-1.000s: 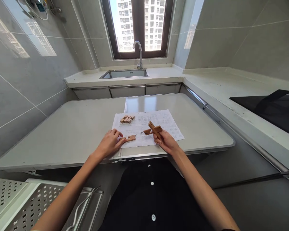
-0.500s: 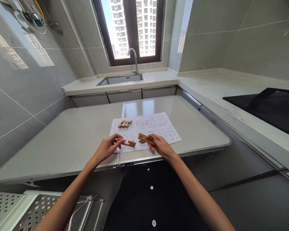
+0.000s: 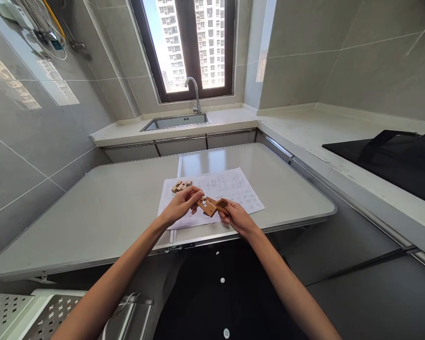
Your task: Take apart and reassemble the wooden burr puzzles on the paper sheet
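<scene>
My left hand [image 3: 184, 203] pinches a notched wooden puzzle piece [image 3: 208, 208] over the paper. Its free end meets the wooden pieces [image 3: 221, 203] gripped in my right hand [image 3: 235, 217]; whether they interlock I cannot tell. One of the right hand's pieces crosses another at an angle. Beneath both hands lies a white printed sheet [image 3: 241, 189] with rows of small diagrams. A cluster of lighter wooden pieces [image 3: 180, 185] rests on the sheet's far left part, just beyond my left hand, which partly covers it.
The sheet lies on a pale folding table [image 3: 120, 203] with a seam. Behind it is a counter with a sink [image 3: 177, 122] and tap [image 3: 196, 94]. A black bag [image 3: 393, 151] sits on the right counter. At lower left stands a white perforated rack [image 3: 53, 311].
My left hand has moved right and slightly away from me, bringing its piece up against those in my right hand. My right hand has barely moved. The view has shifted slightly.
</scene>
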Demonstrator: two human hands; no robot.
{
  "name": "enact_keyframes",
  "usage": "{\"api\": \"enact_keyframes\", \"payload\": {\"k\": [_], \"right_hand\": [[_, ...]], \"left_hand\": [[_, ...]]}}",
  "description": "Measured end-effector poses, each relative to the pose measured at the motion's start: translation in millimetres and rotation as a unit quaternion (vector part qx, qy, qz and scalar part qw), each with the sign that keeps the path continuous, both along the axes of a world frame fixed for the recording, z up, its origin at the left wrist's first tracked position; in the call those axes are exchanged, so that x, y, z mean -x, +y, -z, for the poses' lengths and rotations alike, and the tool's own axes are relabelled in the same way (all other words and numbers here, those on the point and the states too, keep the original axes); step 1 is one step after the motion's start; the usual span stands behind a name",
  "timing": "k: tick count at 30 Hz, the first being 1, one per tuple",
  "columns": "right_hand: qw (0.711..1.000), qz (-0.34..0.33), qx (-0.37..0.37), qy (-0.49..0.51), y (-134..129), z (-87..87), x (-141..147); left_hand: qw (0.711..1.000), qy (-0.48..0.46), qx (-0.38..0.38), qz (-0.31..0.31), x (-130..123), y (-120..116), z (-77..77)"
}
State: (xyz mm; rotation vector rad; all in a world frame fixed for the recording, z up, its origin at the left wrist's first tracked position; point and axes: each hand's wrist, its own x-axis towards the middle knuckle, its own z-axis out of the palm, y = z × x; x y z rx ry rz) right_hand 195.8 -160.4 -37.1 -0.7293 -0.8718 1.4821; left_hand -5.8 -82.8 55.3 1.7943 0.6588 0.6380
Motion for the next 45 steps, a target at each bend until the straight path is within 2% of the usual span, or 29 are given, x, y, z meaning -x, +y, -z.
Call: {"api": "enact_keyframes", "payload": {"k": [6,11,18,26,36,45], "right_hand": [[0.999,-0.019,0.009,0.048,1.7,2.4,-3.7],[0.997,-0.028,0.018,0.073,3.0,3.1,-6.5],[0.996,-0.033,0.019,0.08,1.8,0.5,-8.4],[0.996,-0.033,0.014,0.086,0.9,-1.6,-8.5],[0.995,-0.037,0.017,0.09,1.6,-1.3,-10.8],[0.995,-0.043,0.018,0.086,2.1,-0.8,-11.3]], "left_hand": [[0.999,0.02,-0.023,0.018,-20.5,-0.3,-6.5],[0.999,0.022,-0.02,0.038,-27.8,2.1,-5.5],[0.999,0.036,-0.021,0.004,-31.0,4.9,-5.2],[0.997,0.054,-0.042,0.023,-32.9,-2.0,-11.9],[0.998,0.035,-0.056,-0.002,-35.8,-7.8,-5.9],[0.997,0.036,-0.064,-0.009,-35.8,-12.3,-8.0]]}}
